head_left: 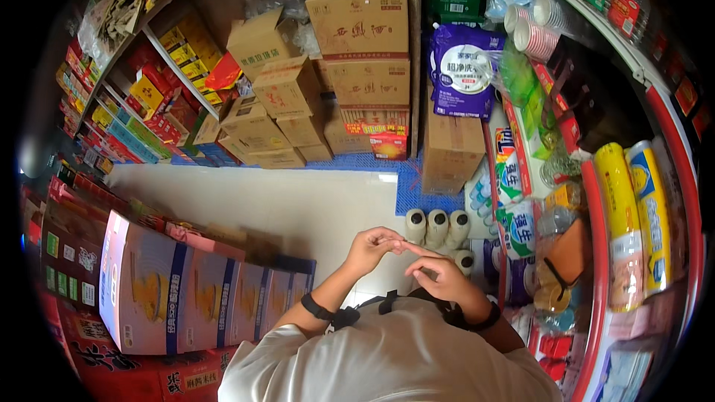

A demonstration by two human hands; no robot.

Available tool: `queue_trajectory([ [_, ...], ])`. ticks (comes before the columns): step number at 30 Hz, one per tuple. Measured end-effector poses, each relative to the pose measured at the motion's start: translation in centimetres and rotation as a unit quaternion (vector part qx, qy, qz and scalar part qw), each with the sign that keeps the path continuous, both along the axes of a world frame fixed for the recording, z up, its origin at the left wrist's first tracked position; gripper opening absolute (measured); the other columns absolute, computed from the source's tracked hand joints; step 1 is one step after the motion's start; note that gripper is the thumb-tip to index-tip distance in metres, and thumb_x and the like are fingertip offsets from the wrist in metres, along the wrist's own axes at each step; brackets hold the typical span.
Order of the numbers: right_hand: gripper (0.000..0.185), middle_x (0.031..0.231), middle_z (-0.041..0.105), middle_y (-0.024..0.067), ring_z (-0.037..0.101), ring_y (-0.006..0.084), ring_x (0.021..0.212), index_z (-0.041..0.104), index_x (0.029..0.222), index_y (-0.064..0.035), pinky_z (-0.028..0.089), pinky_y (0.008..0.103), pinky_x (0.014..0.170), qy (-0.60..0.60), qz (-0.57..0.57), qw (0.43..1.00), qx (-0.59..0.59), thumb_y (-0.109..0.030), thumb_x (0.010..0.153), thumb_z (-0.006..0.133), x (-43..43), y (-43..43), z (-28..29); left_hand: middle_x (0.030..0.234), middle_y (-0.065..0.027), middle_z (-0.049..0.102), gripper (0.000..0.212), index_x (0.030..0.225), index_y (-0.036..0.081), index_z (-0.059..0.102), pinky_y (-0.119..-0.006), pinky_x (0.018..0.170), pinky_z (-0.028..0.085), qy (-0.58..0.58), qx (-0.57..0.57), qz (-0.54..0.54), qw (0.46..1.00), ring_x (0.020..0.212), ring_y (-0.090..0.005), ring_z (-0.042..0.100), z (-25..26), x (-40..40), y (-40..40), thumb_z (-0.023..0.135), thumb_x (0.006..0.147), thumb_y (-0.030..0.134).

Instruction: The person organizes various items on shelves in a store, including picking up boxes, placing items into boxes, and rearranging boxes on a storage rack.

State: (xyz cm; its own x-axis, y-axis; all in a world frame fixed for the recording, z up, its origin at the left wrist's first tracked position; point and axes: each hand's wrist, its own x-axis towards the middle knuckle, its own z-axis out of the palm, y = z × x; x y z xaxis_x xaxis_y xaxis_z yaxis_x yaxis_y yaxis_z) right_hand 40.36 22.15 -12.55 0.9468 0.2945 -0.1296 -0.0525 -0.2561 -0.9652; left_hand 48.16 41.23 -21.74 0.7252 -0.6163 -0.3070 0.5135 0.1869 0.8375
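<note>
My left hand (375, 248) is raised in front of my chest, its thumb and fingers pinched on the outstretched index finger of my right hand (438, 273). The other fingers of my right hand are loosely curled, and no object shows in it. Black bands circle both wrists. Beyond the hands, several pale bottles with dark caps (437, 226) stand on the floor near the right shelf.
Stacked cardboard cartons (366, 22) stand on blue plastic matting (363, 161) ahead. A purple detergent bag (465, 75) rests on a tall carton (451, 151). Noodle boxes (195, 296) line the left side. A red-edged shelf (596, 245) with packaged goods runs along the right.
</note>
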Motion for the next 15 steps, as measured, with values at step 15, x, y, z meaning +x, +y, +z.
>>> queue_trajectory([
  [15,0.014,0.141,0.046,0.0250,0.054,0.0294,0.124,0.066,0.091,-0.0019,0.044,0.0330,0.096,0.037,0.101,0.993,0.056,0.005,0.083,0.057,6.1,-3.3,-3.4,0.091,-0.0137,0.070,0.014,0.102,-0.004,0.063,-0.030,0.073,0.055,0.046,-0.011,0.086,0.995,0.081,-0.0171,0.066,-2.3,1.8,-1.4,0.063,0.091,0.004],
])
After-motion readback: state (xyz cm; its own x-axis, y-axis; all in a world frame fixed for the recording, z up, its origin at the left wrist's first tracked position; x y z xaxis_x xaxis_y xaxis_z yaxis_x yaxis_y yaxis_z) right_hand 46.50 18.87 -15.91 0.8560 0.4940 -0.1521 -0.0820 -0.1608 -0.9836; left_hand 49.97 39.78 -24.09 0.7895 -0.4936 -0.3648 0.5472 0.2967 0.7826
